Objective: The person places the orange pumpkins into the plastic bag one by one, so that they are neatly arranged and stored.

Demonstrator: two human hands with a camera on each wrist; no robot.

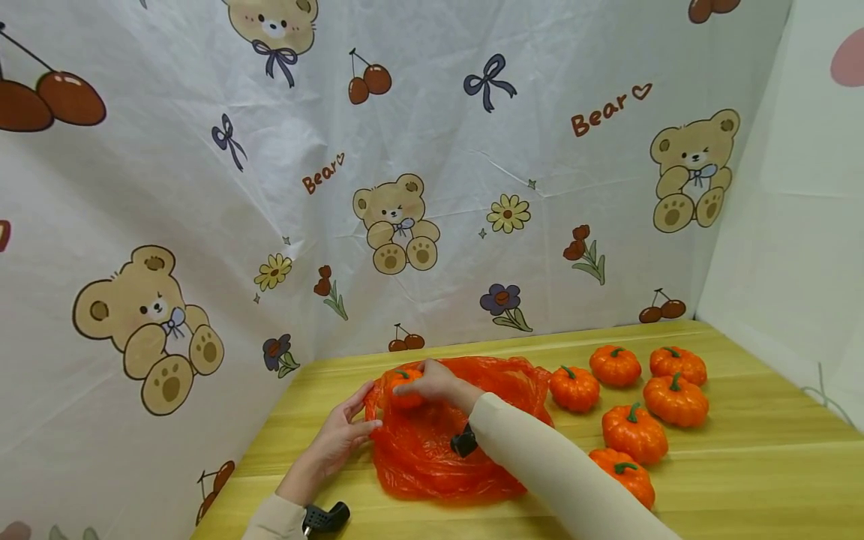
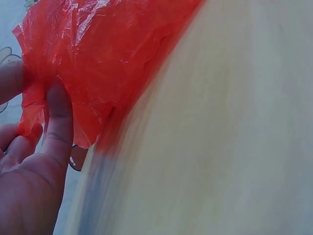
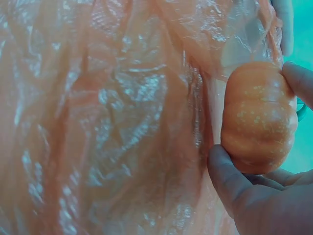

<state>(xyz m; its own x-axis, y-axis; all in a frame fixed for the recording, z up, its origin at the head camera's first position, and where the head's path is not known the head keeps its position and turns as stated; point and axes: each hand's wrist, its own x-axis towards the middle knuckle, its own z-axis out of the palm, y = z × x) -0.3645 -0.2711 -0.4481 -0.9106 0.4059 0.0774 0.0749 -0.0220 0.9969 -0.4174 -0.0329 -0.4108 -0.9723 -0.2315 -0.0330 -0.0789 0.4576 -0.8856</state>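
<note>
The held pumpkin, gripped by the right hand, is at the red bag's mouth

Head view: here is the right hand reaching across with the held pumpkin in its fingers, at the left side of the opening of the red bag; the left hand is at the bag's left edge, gripping the thin film; out to the right of the bag, six loose pumpkins sit on the wooden table, all orange with green stems, the leftmost just beside the bag; behind it all hangs a pale backdrop printed with bears, bows, cherries and flowers.

Left wrist view: red film fills the upper left, pinched between thumb and fingers, crumpled and shiny; the tabletop stretches away pale and partly blurred.

Right wrist view: in close, and thumb and fingers are clasped round the held pumpkin, its ribbed, speckled side to the camera; crinkled film spreads across the left and above; how deep in the bag the pumpkin sits, I cannot tell.
</note>
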